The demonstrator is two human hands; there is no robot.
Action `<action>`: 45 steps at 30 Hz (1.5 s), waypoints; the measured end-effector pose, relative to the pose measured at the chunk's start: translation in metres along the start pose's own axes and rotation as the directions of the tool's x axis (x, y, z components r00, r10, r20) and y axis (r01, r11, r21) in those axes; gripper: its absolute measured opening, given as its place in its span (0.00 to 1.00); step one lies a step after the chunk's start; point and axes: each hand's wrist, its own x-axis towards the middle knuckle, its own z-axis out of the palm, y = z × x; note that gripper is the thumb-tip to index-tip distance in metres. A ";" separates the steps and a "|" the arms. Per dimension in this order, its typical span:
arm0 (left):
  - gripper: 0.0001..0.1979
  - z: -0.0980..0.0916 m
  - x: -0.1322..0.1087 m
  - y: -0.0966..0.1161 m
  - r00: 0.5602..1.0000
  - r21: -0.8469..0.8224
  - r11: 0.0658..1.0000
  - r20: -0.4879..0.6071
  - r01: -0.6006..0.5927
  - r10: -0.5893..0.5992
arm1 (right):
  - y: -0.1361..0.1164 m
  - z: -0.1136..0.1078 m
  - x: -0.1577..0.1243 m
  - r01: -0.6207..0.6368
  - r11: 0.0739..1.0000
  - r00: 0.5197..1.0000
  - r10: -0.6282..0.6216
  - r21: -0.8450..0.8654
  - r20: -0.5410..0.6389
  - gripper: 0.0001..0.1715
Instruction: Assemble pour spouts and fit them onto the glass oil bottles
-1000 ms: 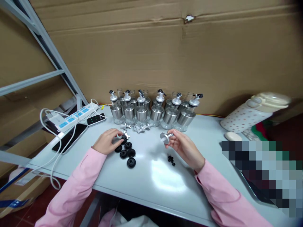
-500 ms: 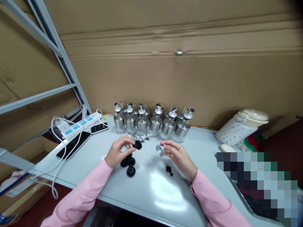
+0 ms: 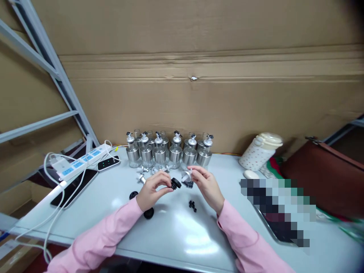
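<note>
My left hand [image 3: 153,189] pinches a black round cap [image 3: 176,184] and holds it above the table. Close to its right, my right hand [image 3: 206,184] grips a silver metal pourer lid [image 3: 187,176]. The cap and the lid are almost touching. More black caps [image 3: 148,213] lie under and left of my left hand. A few small black bits [image 3: 192,205] sit on the table below my right hand. Behind both hands stand several glass bottles with steel sleeves and pourer tops [image 3: 167,151], with loose silver parts [image 3: 141,177] in front of them.
On the pale table [image 3: 182,235], at the left, lie a power strip [image 3: 82,161] with white cables, a dark phone [image 3: 74,185] and a small black device [image 3: 108,163]. A spotted flask [image 3: 260,151], a white mouse [image 3: 250,174] and a brown bag [image 3: 321,170] are at the right. Cardboard forms the back wall.
My left hand picked a black cap from the pile and brought it right toward the metal lid in my right hand. The camera has tilted up and turned right.
</note>
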 end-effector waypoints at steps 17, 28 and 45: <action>0.10 0.010 -0.020 -0.010 0.999 0.006 0.999 -0.013 0.045 -0.045 | 0.004 0.008 -0.008 0.050 0.987 0.983 -0.021 -0.153 0.183 0.17; 0.23 0.007 -0.024 -0.010 0.953 0.059 0.996 0.293 0.064 -0.078 | 0.009 0.006 -0.009 0.037 0.989 0.972 -0.001 -0.146 0.236 0.16; 0.18 0.008 -0.027 -0.014 0.981 0.085 0.990 0.152 0.109 -0.121 | 0.014 0.022 -0.026 0.169 0.934 0.933 -0.049 -0.315 0.358 0.27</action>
